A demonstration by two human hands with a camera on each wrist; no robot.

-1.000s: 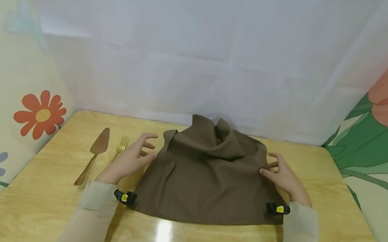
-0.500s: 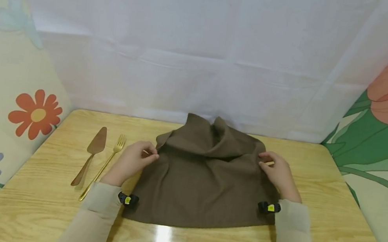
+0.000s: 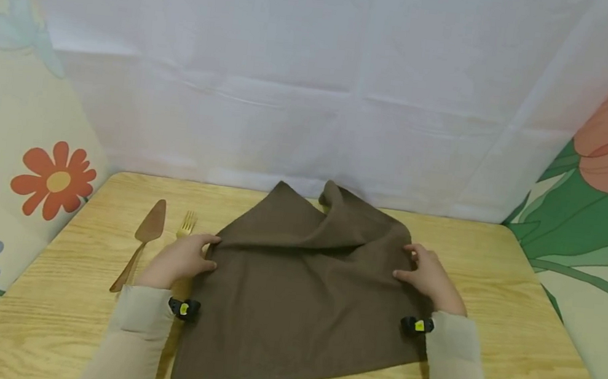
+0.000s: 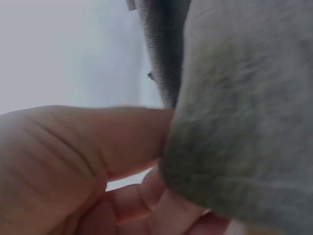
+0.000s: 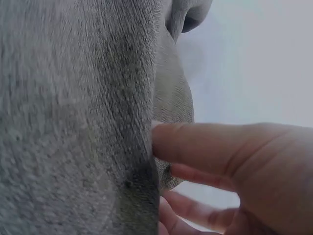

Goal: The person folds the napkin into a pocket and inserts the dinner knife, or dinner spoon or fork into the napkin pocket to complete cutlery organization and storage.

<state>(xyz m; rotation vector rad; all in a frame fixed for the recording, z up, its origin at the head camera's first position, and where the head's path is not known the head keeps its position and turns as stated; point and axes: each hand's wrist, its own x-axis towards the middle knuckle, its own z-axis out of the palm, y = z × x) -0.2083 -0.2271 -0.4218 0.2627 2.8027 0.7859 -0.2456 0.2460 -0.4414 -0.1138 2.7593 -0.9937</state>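
Observation:
A brown cloth (image 3: 269,309) lies spread between the hands in the head view, its far part bunched into raised folds. My left hand (image 3: 180,260) pinches its left edge; in the left wrist view the thumb (image 4: 132,132) and fingers meet at the fabric (image 4: 244,122). On the opposite side, my right hand (image 3: 430,280) grips the right edge. The right wrist view has the thumb (image 5: 195,144) pressed to the near face of the cloth (image 5: 73,122), with other fingers partly hidden behind it.
Left of the cloth, a copper-coloured cake server (image 3: 151,226) lies on the wooden table (image 3: 511,335). Beside it is a gold fork (image 3: 187,224), its handle mostly hidden by the left hand. A white sheet (image 3: 314,92) hangs behind the table.
The left hand has moved left, drawing the cloth's left side outward and its near left corner closer. The folds have flattened on that side. The right hand has come slightly left.

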